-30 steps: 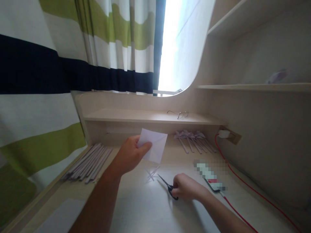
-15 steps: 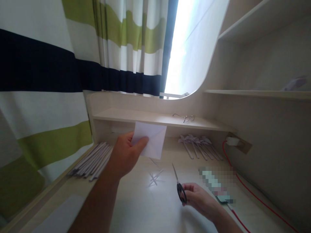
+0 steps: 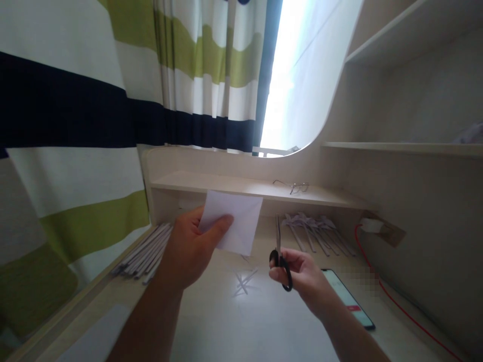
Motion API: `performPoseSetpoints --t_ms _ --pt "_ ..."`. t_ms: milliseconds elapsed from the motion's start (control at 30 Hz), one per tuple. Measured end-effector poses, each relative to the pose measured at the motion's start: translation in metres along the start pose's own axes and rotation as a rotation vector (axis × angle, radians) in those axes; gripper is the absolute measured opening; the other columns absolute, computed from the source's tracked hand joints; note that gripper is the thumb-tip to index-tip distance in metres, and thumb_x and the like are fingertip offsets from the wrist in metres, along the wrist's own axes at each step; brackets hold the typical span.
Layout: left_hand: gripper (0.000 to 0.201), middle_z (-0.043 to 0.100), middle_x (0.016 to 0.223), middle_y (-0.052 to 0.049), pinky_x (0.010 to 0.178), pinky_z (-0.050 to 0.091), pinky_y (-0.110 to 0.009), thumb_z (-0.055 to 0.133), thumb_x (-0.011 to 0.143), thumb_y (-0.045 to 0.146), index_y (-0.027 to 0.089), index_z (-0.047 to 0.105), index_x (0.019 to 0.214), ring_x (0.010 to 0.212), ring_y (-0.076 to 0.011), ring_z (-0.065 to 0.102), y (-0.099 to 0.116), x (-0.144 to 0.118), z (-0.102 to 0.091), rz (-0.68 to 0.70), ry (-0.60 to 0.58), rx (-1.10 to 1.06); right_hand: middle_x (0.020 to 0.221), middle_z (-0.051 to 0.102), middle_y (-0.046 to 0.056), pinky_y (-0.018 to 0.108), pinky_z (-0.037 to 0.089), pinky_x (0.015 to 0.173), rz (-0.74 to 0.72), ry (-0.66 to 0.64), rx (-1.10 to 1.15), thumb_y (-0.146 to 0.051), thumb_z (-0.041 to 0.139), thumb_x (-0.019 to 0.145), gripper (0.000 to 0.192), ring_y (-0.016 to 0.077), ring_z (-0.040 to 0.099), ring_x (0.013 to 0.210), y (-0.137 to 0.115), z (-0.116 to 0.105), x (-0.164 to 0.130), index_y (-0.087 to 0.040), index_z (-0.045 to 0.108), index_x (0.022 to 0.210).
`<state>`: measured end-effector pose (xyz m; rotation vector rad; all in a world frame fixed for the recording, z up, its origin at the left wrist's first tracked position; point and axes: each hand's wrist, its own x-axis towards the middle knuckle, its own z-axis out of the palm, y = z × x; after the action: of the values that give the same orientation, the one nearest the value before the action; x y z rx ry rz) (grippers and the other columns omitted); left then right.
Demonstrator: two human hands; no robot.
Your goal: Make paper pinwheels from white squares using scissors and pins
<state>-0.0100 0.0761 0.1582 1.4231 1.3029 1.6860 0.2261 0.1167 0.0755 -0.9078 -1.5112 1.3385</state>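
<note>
While the left hand (image 3: 190,246) pinches the square paper (image 3: 241,234), the right hand (image 3: 298,274) is curled around the black handles (image 3: 288,280) of the scissors (image 3: 278,253). The two hands are apart, and both seem to be held up off the desk (image 3: 226,327).

The paper is about as wide as it is tall, so it has no real long way. A faint line runs into it from its 2 o'clock corner. The left thumb lies flat on its front, and the other fingers go behind it.

The scissors are long and thin. Their tip points to 12 o'clock and their handles sit near 5 o'clock. The blades look close together, but they are seen so thin that it is hard to tell.

The gap between paper and scissors matters most here. From the right hand, the paper is at 10 o'clock. The blades stand just beside its 3 o'clock edge and do not look like they touch it. The left hand is the nearer one, since it has hold of the paper.

Thin paper strips (image 3: 242,285) lie crossed on the desk, at 6 o'clock from the paper.
</note>
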Motion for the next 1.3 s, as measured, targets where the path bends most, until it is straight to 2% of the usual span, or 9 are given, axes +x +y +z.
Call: performPoseSetpoints --t_ms 133,267,400,500,633,800,900,1033,1300 --pt "0.032 0.079 0.077 -0.006 0.055 0.057 -0.028 0.079 0.078 0.042 0.013 0.077 0.092 0.067 -0.0235 0.072 0.007 -0.007 0.002 -0.021 0.009 -0.017 0.091 0.072 0.005 0.026 0.045 0.066 -0.06 -0.07 -0.109 -0.037 0.093 0.068 0.036 0.0161 0.061 0.079 -0.012 -0.001 -0.005 -0.018 0.079 0.096" --pt "0.031 0.078 0.077 -0.005 0.055 0.057 -0.027 0.079 0.078 0.041 0.014 0.076 0.092 0.068 -0.0226 0.073 0.005 -0.006 0.003 -0.018 0.01 -0.028 0.08 0.071 0.003 0.023 0.042 0.063 -0.042 -0.099 -0.139 -0.037 0.091 0.073 0.029 0.0128 0.057 0.071 -0.011 -0.008 -0.007 -0.017 0.077 0.089" --pt "0.028 0.077 0.078 -0.003 0.055 0.057 -0.026 0.08 0.077 0.037 0.015 0.076 0.094 0.067 -0.0212 0.072 0.005 -0.007 0.006 -0.006 0.06 -0.045 0.071 0.064 0.0 0.023 0.038 0.055 -0.007 -0.168 -0.121 -0.049 0.086 0.077 0.036 0.0107 0.048 0.061 -0.016 -0.011 -0.011 -0.017 0.072 0.083" --pt "0.026 0.078 0.083 -0.003 0.059 0.059 -0.025 0.08 0.078 0.034 0.017 0.077 0.098 0.07 -0.0197 0.072 0.007 -0.011 0.008 0.013 0.11 -0.129 0.073 0.063 0.001 0.025 0.037 0.057 0.018 -0.196 -0.202 -0.052 0.084 0.078 0.036 0.0128 0.048 0.064 -0.022 -0.013 -0.018 -0.018 0.072 0.083" --pt "0.032 0.079 0.086 -0.003 0.059 0.06 -0.026 0.081 0.077 0.034 0.019 0.076 0.105 0.068 -0.0195 0.072 0.005 -0.012 0.007 0.023 0.052 -0.203 0.082 0.068 0.006 0.029 0.041 0.061 0.058 -0.248 -0.285 -0.057 0.083 0.076 0.039 0.0186 0.055 0.073 -0.029 -0.014 -0.027 -0.021 0.078 0.09" --pt "0.036 0.079 0.089 -0.003 0.058 0.06 -0.026 0.082 0.077 0.035 0.02 0.076 0.109 0.069 -0.0195 0.072 0.008 -0.015 0.007 0.025 0.077 -0.158 0.072 0.063 0.002 0.027 0.037 0.06 0.071 -0.299 -0.228 -0.056 0.083 0.076 0.039 0.0143 0.049 0.066 -0.033 -0.013 -0.031 -0.018 0.074 0.08" --pt "0.03 0.078 0.087 -0.001 0.057 0.058 -0.024 0.081 0.078 0.03 0.02 0.075 0.105 0.068 -0.0176 0.071 0.012 -0.017 0.009 0.025 0.104 -0.156 0.072 0.064 0.001 0.025 0.037 0.063 0.091 -0.282 -0.225 -0.044 0.091 0.071 0.034 0.0129 0.049 0.069 -0.036 -0.01 -0.031 -0.016 0.072 0.078" --pt "0.03 0.075 0.08 0.0 0.053 0.053 -0.024 0.078 0.078 0.027 0.019 0.073 0.106 0.064 -0.0175 0.067 0.01 -0.015 0.009 0.016 0.034 -0.157 0.078 0.071 0.002 0.026 0.041 0.069 0.105 -0.262 -0.234 -0.035 0.094 0.068 0.03 0.0138 0.055 0.073 -0.036 -0.009 -0.028 -0.015 0.076 0.081" --pt "0.029 0.071 0.081 0.003 0.053 0.054 -0.022 0.077 0.08 0.028 0.022 0.062 0.104 0.062 -0.0148 0.066 0.009 -0.016 0.013 0.057 -0.019 -0.219 0.076 0.061 -0.001 0.022 0.035 0.059 0.078 -0.203 -0.109 -0.049 0.089 0.074 0.041 0.01 0.047 0.066 -0.029 -0.013 -0.021 -0.016 0.066 0.084"
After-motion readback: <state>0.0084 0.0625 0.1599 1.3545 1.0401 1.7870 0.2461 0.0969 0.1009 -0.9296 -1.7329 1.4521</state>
